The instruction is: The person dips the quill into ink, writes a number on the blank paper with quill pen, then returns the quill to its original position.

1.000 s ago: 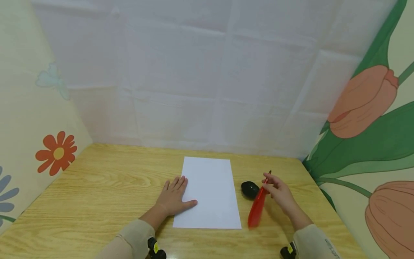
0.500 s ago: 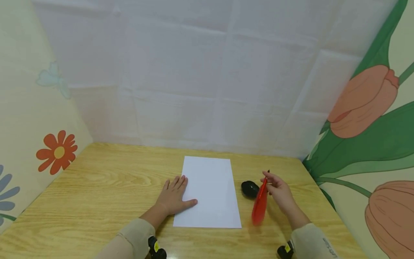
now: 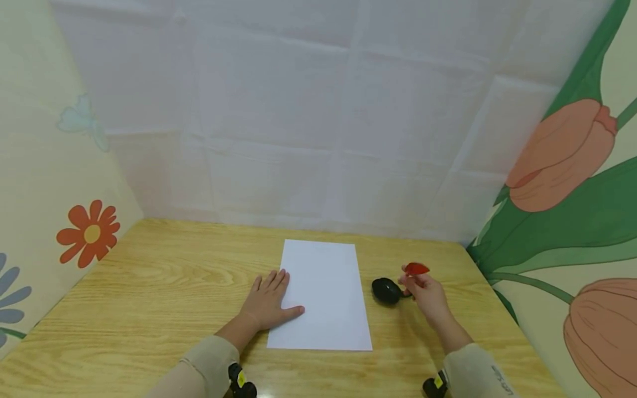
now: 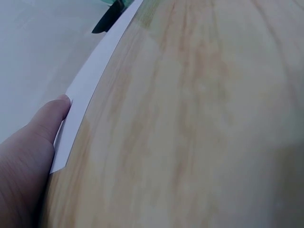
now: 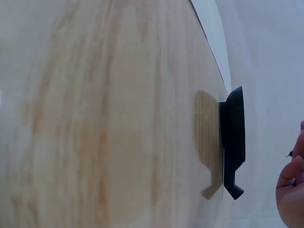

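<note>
In the head view, my left hand [image 3: 266,303] lies flat with fingers spread on the left edge of a white sheet of paper [image 3: 325,296]. Its thumb shows on the sheet [image 4: 88,90] in the left wrist view. My right hand [image 3: 430,296] pinches a red quill-like pen [image 3: 417,268] above the table, its red broad end up and seen foreshortened. A small dark tip [image 5: 290,154] pokes out by the fingers in the right wrist view. Just left of that hand is a glossy black spoon-like dish [image 3: 385,291] with a short curved handle.
A wood-grain table [image 3: 174,287] carries everything. White cloth [image 3: 298,121] hangs behind it. Flower-patterned panels stand at the left [image 3: 89,166] and right [image 3: 562,243]. Both sleeves carry black wrist devices.
The red pen has turned over in my right hand: its broad red end hung down before and now points up. The left hand and paper stay put.
</note>
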`<state>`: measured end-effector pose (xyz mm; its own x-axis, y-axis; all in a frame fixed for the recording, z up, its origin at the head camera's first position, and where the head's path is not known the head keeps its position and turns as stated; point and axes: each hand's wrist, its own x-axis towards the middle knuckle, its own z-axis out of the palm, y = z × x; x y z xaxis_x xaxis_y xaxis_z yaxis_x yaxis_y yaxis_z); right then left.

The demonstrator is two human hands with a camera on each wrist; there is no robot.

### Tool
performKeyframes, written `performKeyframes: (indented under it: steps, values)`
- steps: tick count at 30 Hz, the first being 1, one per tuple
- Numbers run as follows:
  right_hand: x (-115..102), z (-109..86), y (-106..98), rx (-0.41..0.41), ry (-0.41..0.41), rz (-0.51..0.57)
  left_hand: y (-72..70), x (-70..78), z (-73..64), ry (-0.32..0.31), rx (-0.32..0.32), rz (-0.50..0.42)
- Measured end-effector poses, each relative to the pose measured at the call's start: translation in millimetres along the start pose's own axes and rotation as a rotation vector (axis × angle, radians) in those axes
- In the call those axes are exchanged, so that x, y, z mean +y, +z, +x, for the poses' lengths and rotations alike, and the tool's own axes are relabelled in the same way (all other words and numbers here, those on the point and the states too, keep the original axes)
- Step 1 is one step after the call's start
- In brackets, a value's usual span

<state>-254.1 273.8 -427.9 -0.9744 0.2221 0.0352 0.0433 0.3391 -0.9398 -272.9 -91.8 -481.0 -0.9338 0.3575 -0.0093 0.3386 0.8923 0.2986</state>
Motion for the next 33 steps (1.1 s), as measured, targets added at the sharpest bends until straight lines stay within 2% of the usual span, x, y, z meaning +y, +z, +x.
performKeyframes:
  steps: [6, 25, 33]
  values:
    - [-0.7, -1.7, 1.3, -0.009, -0.002, 0.043, 2.3, -2.2, 0.7, 0.006, 0.005, 0.005]
    - [-3.9, -1.4, 5.2, 0.012, 0.018, -0.057, 3.4, -2.2, 1.5, 0.002, 0.006, -0.004]
    - [-3.5, 0.6, 6.2, -0.017, 0.049, -0.073, 0.6, 0.0, 0.3, -0.003, 0.001, -0.019]
